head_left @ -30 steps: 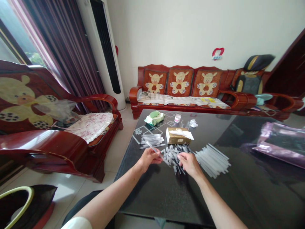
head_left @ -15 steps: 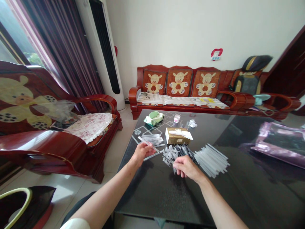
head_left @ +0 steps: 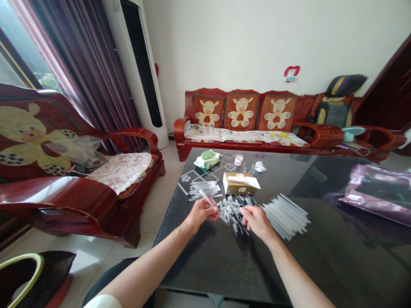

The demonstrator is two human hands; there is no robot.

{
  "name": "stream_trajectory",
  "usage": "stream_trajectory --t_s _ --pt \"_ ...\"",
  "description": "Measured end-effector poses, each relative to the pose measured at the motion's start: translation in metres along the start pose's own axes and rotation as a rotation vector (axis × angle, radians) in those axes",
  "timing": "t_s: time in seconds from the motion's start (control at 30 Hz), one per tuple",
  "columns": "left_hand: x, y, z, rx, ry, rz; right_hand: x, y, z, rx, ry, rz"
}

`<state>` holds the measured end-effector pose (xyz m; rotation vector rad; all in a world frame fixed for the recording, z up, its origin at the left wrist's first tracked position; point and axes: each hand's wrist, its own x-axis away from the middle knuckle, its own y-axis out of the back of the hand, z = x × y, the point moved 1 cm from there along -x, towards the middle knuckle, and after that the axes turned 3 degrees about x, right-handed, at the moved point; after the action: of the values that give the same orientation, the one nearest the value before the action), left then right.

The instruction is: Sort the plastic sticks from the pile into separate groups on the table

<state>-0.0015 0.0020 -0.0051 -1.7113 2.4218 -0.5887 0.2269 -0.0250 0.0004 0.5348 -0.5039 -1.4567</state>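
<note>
My left hand (head_left: 203, 212) pinches a slim translucent plastic tube (head_left: 207, 198), held tilted above the table. Beyond it lies a loose bundle of similar tubes (head_left: 205, 188). My right hand (head_left: 256, 220) is at the near right side of a heap of small white and black pieces (head_left: 231, 208), with thumb and fingers pressed together. Whatever is between those fingertips is too small to make out. Just right of that hand, a larger fan of whitish tubes (head_left: 287, 216) lies flat.
On the dark table (head_left: 205, 261) a tissue box (head_left: 240, 184) stands behind the heap. Further back are a pack of wipes (head_left: 207, 159), a small white tub (head_left: 238, 159) and crumpled tissue (head_left: 260, 166). A purple-edged bag (head_left: 375, 192) lies far right.
My left hand has moved right and nearer me with the tube, now more steeply tilted. My right hand has shifted slightly right and away from me, onto the heap.
</note>
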Motion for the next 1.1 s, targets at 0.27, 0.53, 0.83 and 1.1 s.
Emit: stream_trajectory --t_s 0.27,0.53,0.83,1.1 --pt "0.004 -0.005 0.002 -0.011 -0.012 0.069 0.015 -0.045 0.022 -0.595 -0.110 0.374" --pt "-0.003 0.012 -0.019 -0.055 -0.082 0.063 0.015 -0.042 0.022 -0.727 -0.152 0.479" --pt "0.000 0.004 -0.014 -0.381 -0.113 0.187 0.019 -0.042 0.029 -0.778 -0.177 0.604" --pt "0.000 0.003 -0.017 -0.423 -0.076 -0.026 0.018 -0.044 0.038 -0.375 0.055 0.339"
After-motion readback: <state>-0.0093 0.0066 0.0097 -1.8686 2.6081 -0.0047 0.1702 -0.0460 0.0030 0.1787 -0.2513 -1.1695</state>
